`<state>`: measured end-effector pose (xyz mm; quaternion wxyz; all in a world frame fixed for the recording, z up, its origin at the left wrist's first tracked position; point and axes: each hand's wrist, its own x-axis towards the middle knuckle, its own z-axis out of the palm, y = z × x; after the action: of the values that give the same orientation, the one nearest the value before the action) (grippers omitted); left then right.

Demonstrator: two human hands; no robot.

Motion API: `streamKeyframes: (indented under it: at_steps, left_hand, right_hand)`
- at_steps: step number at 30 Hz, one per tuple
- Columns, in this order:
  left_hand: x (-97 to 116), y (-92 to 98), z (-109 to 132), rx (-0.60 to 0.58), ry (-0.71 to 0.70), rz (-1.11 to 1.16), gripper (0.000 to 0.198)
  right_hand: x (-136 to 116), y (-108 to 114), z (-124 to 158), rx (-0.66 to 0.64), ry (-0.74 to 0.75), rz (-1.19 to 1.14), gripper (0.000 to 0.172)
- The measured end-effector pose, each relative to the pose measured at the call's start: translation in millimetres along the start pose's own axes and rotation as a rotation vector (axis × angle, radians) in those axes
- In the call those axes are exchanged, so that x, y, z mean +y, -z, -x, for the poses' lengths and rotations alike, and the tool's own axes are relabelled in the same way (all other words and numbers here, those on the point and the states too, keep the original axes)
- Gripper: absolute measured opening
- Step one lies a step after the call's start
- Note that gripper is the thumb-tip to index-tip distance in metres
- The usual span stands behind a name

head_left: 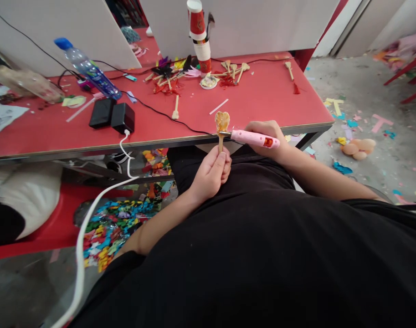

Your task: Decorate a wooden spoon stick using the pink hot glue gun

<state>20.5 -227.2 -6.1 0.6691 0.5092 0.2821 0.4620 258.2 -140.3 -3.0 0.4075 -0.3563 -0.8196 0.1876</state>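
My left hand is closed in a pinch around the lower end of a small wooden stick. The stick stands nearly upright at the table's front edge, and its wide, lobed head has a glossy amber coating. From the right, my right hand grips a pink-handled tool, partly hiding my fingers. Its thin metal tip lies across the stick just below the head; whether it touches, I cannot tell. A similar wooden stick lies on the table beyond my left hand.
On the red table are stacked paper cups, several sticks with feathers and tassels, a plastic bottle and black power adapters. A white cable hangs at the left. Colourful scraps lie below.
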Motion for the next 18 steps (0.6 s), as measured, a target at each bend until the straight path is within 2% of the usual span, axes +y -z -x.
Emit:
streamKeyframes:
  at_steps: [18]
  left_hand:
    - [-2.3, 0.9, 1.1, 0.009, -0.018, 0.004, 0.048]
  right_hand:
    - [4.0, -0.9, -4.1, -0.013, -0.015, -0.003, 0.013]
